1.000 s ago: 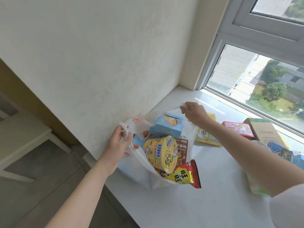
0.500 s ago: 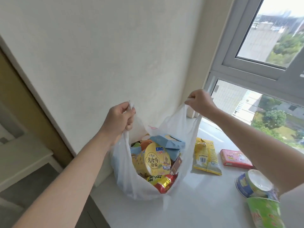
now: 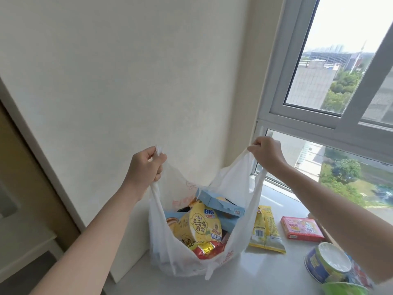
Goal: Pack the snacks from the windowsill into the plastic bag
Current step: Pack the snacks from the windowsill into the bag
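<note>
plastic bag [image 3: 168, 248]: white, translucent, base resting on the windowsill [image 3: 265, 271], mouth held wide. left hand [image 3: 146, 167] fist-clenched around one handle; right hand [image 3: 266, 154] clenched around the other handle, fingertips hidden behind the plastic.
contents: yellow instant noodle cup [image 3: 200, 225] lying tilted, a light blue box [image 3: 221, 203] above it, a red and gold packet [image 3: 207, 249] beneath; lower items blurred through the plastic.
on the windowsill, outside the bag: yellow snack packet [image 3: 265, 233] just beside the bag, its left edge hidden by it; pink box [image 3: 302, 228] further right; blue bowl tub [image 3: 325, 266], partly hidden by the right forearm; a green item [image 3: 344, 289] cut off at the bottom edge.
</note>
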